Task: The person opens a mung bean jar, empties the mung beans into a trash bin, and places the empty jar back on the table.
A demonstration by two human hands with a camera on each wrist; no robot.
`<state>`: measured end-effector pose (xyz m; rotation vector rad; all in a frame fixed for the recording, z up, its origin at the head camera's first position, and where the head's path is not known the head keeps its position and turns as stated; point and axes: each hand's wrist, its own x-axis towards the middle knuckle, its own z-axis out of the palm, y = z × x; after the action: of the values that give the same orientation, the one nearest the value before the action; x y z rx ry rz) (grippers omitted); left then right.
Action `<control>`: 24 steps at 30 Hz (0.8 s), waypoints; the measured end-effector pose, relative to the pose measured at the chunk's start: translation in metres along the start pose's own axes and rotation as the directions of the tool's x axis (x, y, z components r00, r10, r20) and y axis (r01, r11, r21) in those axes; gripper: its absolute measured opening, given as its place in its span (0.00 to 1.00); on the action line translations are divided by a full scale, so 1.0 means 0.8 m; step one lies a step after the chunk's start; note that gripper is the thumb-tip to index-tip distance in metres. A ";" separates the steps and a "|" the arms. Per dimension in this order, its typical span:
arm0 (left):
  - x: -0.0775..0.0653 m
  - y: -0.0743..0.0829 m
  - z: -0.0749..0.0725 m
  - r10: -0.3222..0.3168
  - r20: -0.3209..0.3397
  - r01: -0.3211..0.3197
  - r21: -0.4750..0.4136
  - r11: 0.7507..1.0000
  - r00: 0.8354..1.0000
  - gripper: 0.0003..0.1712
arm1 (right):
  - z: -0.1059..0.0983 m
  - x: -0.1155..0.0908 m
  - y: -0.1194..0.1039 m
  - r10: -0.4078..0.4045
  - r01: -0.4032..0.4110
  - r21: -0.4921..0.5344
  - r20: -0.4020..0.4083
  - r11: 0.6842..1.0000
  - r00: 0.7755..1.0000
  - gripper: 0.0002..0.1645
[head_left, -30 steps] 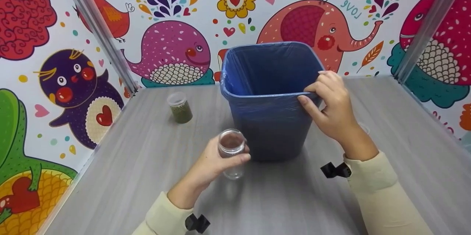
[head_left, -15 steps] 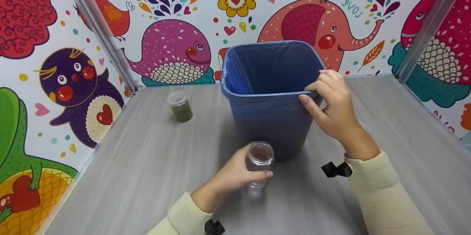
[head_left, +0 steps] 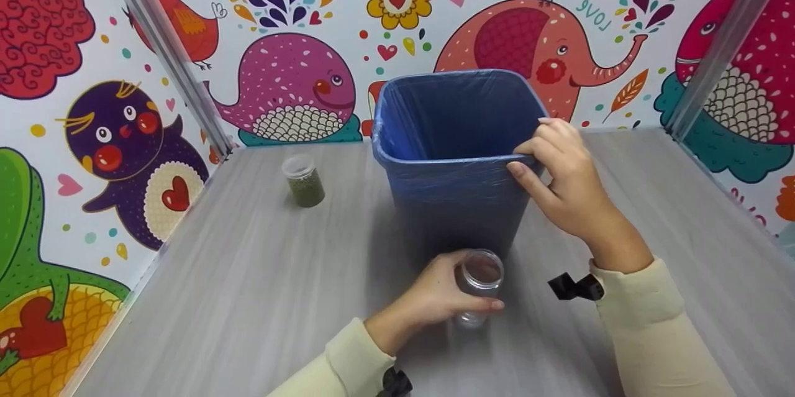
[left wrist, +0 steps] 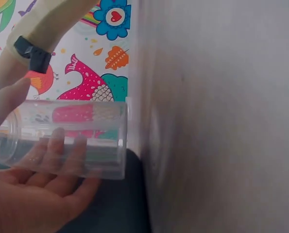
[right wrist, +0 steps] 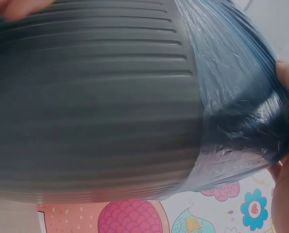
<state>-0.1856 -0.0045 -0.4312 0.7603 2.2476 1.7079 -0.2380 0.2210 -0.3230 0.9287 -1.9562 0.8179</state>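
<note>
My left hand (head_left: 438, 291) grips a clear plastic jar (head_left: 481, 288) around its side, thumb in front. The jar is upright with an uncovered mouth and looks see-through in the left wrist view, its base close over the table. Just behind it stands a dark grey trash bin (head_left: 459, 214), lined with a thin blue bag (right wrist: 231, 97) folded over the rim. My right hand (head_left: 568, 189) holds the bin's front right corner at the rim, thumb outside and fingers over the edge.
A second clear jar (head_left: 305, 186), filled with small green grains, stands at the left back of the grey table (head_left: 236, 285). Cartoon-printed walls (head_left: 397, 43) close off the back and sides, with metal posts (head_left: 164, 52) at the corners.
My left hand has carried the clear jar to the right, from left of the bin to in front of it. My right hand keeps its hold on the rim; its wrist shifts slightly right.
</note>
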 end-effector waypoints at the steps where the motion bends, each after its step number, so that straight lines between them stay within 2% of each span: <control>1: 0.003 -0.001 0.004 0.000 0.001 0.000 -0.003 1.000 1.000 0.29 | 0.000 0.000 0.000 -0.002 0.002 -0.001 0.000 1.000 1.000 0.03; 7: 0.017 -0.004 0.025 -0.015 -0.003 0.015 0.015 1.000 1.000 0.34 | 0.001 0.001 0.003 -0.020 0.020 -0.002 -0.009 1.000 1.000 0.04; 14: 0.030 -0.004 0.047 -0.047 -0.010 0.047 -0.014 0.999 0.999 0.35 | 0.004 0.003 0.003 -0.037 0.037 0.008 -0.023 0.999 0.999 0.05; 24: 0.053 0.000 0.079 -0.002 -0.008 0.002 0.009 1.000 1.000 0.35 | 0.004 0.003 0.003 -0.023 0.023 0.003 -0.025 1.000 0.999 0.04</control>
<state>-0.1915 0.0701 -0.4451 0.7549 2.2623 1.7037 -0.2420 0.2187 -0.3229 0.9369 -1.9200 0.8158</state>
